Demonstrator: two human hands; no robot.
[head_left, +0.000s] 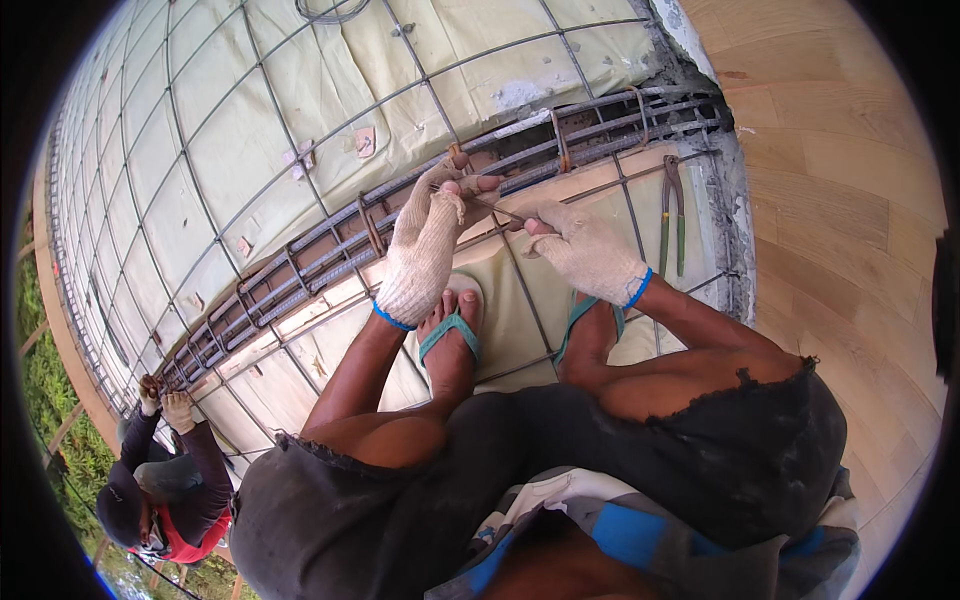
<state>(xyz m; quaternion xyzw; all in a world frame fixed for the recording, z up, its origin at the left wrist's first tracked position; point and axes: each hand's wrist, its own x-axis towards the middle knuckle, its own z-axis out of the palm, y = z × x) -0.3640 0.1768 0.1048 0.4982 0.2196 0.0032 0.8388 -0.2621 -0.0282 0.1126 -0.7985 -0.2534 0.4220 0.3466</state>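
Observation:
My left hand, in a cream knit glove with bare fingertips, is bent closed beside the rebar beam cage. My right hand, gloved the same way, pinches a thin tie wire. The wire stretches from its fingertips to the fingers of my left hand, which close on the other end. Right of my right hand, end-cutting pincers with green handles lie on the thin bar mesh. Rusty stirrups loop around the cage's long bars.
Bar mesh over pale yellow sheeting spreads beyond the cage. A rough concrete edge borders wooden planks at the right. At lower left a co-worker crouches with gloved hands at the cage. My sandalled feet stand on the near mesh.

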